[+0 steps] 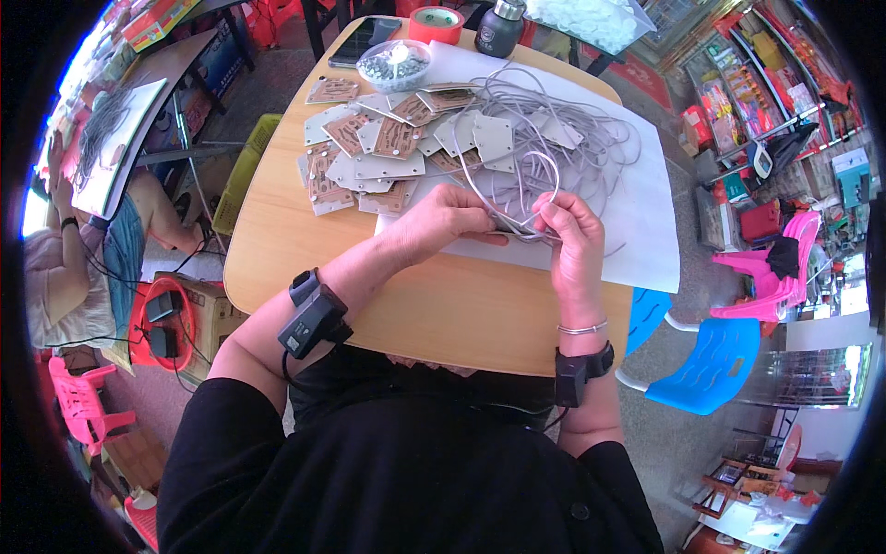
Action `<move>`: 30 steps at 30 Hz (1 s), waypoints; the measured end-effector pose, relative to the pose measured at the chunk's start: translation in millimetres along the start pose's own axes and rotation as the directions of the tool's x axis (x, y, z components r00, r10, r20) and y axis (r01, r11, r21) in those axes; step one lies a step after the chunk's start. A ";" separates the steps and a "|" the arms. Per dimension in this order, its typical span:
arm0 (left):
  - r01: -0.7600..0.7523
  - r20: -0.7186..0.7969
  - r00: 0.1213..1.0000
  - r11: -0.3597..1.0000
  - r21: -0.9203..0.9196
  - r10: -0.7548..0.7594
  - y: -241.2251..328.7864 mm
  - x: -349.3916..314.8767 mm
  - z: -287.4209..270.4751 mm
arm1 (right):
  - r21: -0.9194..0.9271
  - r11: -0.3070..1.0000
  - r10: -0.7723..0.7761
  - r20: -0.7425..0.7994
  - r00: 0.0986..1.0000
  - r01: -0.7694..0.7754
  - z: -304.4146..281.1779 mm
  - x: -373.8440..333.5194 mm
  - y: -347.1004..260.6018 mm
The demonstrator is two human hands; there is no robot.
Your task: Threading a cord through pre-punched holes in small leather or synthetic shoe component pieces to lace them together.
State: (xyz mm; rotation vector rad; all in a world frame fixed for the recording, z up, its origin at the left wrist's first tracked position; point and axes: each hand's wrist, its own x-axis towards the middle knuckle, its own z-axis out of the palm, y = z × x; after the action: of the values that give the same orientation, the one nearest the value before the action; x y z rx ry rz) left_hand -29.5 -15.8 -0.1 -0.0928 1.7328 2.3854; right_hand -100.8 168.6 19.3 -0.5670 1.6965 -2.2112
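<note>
Cord, thin and grey, is spread in a loose tangle on the white sheet, and a part of it is held raised in loops above the near side of the sheet. By the right hand, the cord is pinched narrowly between thumb and forefinger; a loop stands just above these fingertips. By the left hand, it is also held in a narrow grip, at the tips of the curled fingers; how it passes inside that grip cannot be told, because the inner side is hidden. The tangle is placed just beyond both grips, toward the far side of the sheet. Boards, grey and brown, are heaped at the left of the sheet, partly on it. A clear bowl with small pieces is set near the sheet's far left corner. At the sheet's far edge, a tape roll and a dark bottle are seen.
</note>
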 end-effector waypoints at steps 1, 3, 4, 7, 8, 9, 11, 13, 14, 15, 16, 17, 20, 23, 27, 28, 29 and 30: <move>0.019 0.014 1.000 0.999 -0.043 -0.018 -0.5 -0.1 -0.5 | 0.005 1.000 -0.001 0.009 1.000 0.001 0.7 -0.3 -0.4; 0.028 0.034 0.999 0.996 -0.090 -0.025 -1.1 0.8 0.0 | -0.011 1.000 0.009 -0.007 1.000 -0.009 1.7 -0.1 -1.2; 0.035 0.057 0.998 0.990 -0.137 -0.027 -1.8 1.6 0.3 | -0.030 0.999 0.015 -0.024 1.000 -0.016 1.3 0.1 -0.8; 0.070 0.061 0.996 0.972 -0.226 -0.058 -6.0 4.1 -2.9 | -0.093 0.995 0.017 -0.014 1.000 -0.018 0.4 2.3 2.4; 0.071 0.057 0.997 0.971 -0.227 -0.059 -6.6 4.3 -4.6 | -0.091 0.996 0.020 -0.011 1.000 -0.021 1.6 2.4 2.6; 0.079 0.062 0.996 0.973 -0.216 -0.068 -7.3 4.5 -5.8 | -0.102 0.994 0.029 -0.012 1.000 -0.030 2.9 2.3 1.8; 0.085 0.061 0.995 0.975 -0.207 -0.074 -7.3 3.5 -7.3 | -0.114 0.993 0.041 -0.006 0.999 -0.041 3.3 2.3 2.4; 0.089 0.075 0.994 0.979 -0.181 -0.076 -4.5 4.4 -5.5 | -0.112 0.992 0.063 0.019 0.998 -0.061 -0.1 2.2 1.9; 0.084 0.076 0.995 0.980 -0.181 -0.072 -4.6 5.4 -4.2 | -0.115 0.992 0.060 0.020 0.998 -0.057 0.5 2.0 0.3; 0.076 0.070 0.996 0.976 -0.205 -0.062 -6.0 5.9 -4.6 | -0.119 0.993 0.017 -0.012 1.000 -0.018 3.8 2.1 -1.1; 0.067 0.068 0.996 0.971 -0.229 -0.053 -7.3 6.5 -4.7 | -0.126 0.992 -0.027 -0.046 0.999 0.021 6.6 1.6 -3.8; 0.064 0.071 0.996 0.972 -0.226 -0.049 -8.8 6.4 -4.7 | -0.127 0.992 -0.033 -0.048 0.998 0.027 8.6 0.2 -8.7; 0.048 0.102 0.994 0.972 -0.230 -0.025 -4.7 6.7 4.0 | -0.560 0.726 -0.471 0.019 0.882 0.400 15.4 -15.9 -47.1; -0.189 0.098 0.980 0.957 0.220 0.171 1.3 -1.9 0.1 | -0.523 0.609 -0.344 0.504 0.792 0.597 57.8 -53.3 -104.9; 0.049 0.002 0.999 0.989 -0.138 -0.050 -1.3 -3.3 -6.7 | -0.037 0.812 -0.397 0.696 0.599 0.582 132.2 -94.0 -133.5; 0.040 0.009 0.999 0.987 -0.154 -0.039 -2.2 -1.4 -10.3 | 0.136 0.935 -0.335 0.645 0.687 0.329 150.7 -104.4 -136.2; 0.041 0.017 0.999 0.984 -0.171 -0.039 -5.8 3.5 -8.9 | -0.073 0.878 -0.171 0.876 0.452 0.474 171.7 -111.4 -125.7; 0.058 0.033 0.998 0.984 -0.166 -0.053 -5.5 5.8 -2.7 | -0.202 0.746 0.093 0.975 0.201 0.635 186.0 -115.9 -118.1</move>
State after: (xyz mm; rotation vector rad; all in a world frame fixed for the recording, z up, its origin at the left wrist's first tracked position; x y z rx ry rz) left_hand -34.4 -16.0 -7.0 -0.1287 1.4950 2.4749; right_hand 90.5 94.8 160.5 -2.0657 1.4281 -0.7599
